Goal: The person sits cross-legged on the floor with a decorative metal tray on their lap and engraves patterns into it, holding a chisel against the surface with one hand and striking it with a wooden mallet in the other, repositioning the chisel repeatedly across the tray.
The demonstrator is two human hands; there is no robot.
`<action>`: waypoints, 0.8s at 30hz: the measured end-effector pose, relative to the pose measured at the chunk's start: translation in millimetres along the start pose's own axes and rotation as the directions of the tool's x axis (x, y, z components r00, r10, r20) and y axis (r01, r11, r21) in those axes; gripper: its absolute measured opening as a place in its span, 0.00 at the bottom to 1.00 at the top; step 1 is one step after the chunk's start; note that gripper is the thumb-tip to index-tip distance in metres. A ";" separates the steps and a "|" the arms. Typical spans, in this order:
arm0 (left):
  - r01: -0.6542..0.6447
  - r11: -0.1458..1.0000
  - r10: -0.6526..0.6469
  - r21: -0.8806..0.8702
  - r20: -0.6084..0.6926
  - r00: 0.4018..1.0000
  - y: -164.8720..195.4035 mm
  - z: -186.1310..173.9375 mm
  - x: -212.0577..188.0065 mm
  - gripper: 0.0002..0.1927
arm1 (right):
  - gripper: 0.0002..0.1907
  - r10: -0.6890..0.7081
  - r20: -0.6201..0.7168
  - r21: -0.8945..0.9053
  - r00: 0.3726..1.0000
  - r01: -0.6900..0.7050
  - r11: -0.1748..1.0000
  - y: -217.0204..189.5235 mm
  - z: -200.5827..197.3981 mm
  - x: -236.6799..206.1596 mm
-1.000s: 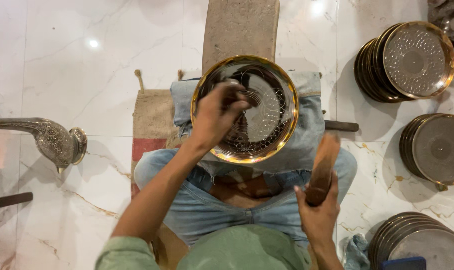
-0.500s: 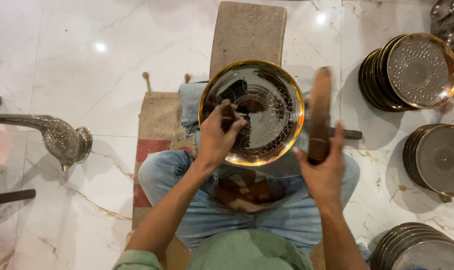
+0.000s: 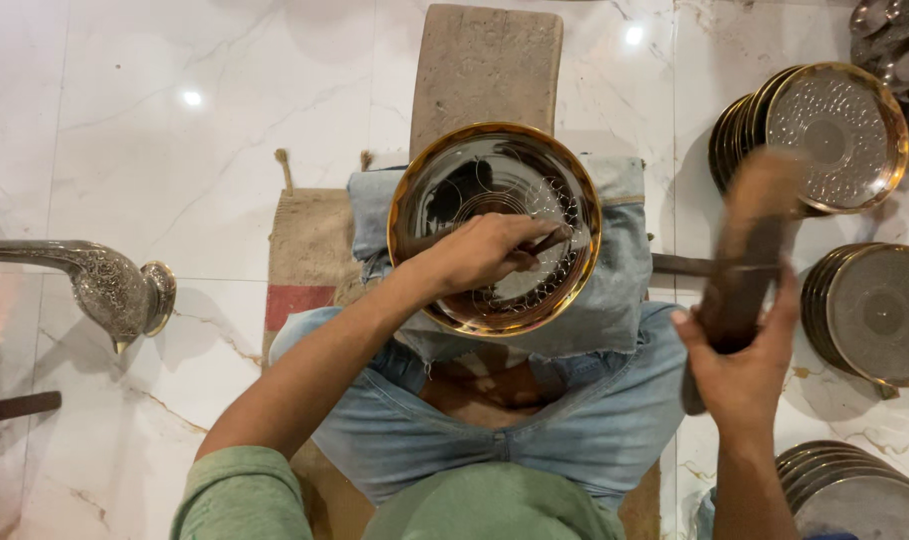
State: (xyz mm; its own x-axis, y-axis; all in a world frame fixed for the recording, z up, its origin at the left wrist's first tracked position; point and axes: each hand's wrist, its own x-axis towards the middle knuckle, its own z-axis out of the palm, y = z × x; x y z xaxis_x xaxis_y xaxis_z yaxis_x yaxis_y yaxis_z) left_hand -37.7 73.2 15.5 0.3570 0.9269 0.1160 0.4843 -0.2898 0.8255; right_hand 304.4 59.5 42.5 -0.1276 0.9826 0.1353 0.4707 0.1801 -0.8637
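The engraving step looks in hand: the left hand [image 3: 484,255] pinches a thin chisel [image 3: 546,240] against the gold-rimmed metal plate [image 3: 494,228] resting on folded denim across the lap. At three o'clock the right hand [image 3: 744,365] grips a raised wooden mallet [image 3: 744,260]. Next, probably a measured tap. Marble floor [image 3: 174,150]; stacked plates [image 3: 834,135] at two o'clock.

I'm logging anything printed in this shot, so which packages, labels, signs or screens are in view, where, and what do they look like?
None are in view: no package, label, sign or screen.
What shows is metalware: a gold-rimmed round plate on the lap under the left hand, a wooden mallet in the right hand, and stacks of plates at the right on the marble floor.
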 end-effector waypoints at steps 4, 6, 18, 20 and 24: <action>0.043 0.999 -0.044 0.020 0.042 0.998 -2.4 2.9 -0.3 0.30 | 0.46 -0.096 0.006 0.095 0.995 0.095 0.991 0.2 8.1 19.7; -0.047 0.999 0.046 -0.023 -0.017 0.999 -4.3 3.9 -1.4 0.29 | 0.44 -0.209 0.144 -0.248 0.967 0.240 0.939 -4.5 13.0 33.2; 0.068 0.993 -0.102 -0.094 -0.426 0.899 2.8 31.1 -30.0 0.21 | 0.43 -0.290 0.540 -0.550 0.790 0.592 0.589 -93.8 18.4 96.6; -0.023 0.995 -0.020 -0.097 -0.417 0.909 1.2 28.9 -31.6 0.22 | 0.40 -0.259 0.501 -0.605 0.826 0.548 0.578 -91.8 17.4 94.1; 0.022 1.000 -0.024 -0.014 -0.235 0.972 -4.1 22.9 -20.7 0.24 | 0.44 -0.060 0.441 -0.709 0.895 0.389 0.589 -64.5 14.4 72.2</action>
State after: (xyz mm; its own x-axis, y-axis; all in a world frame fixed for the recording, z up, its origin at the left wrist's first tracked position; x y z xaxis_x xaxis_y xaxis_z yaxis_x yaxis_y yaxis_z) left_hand -28.7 49.7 -2.9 0.1471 0.9637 0.2227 0.4806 -0.2664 0.8355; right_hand 252.2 118.2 101.0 -0.5276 0.8485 -0.0410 0.8463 0.5208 -0.1122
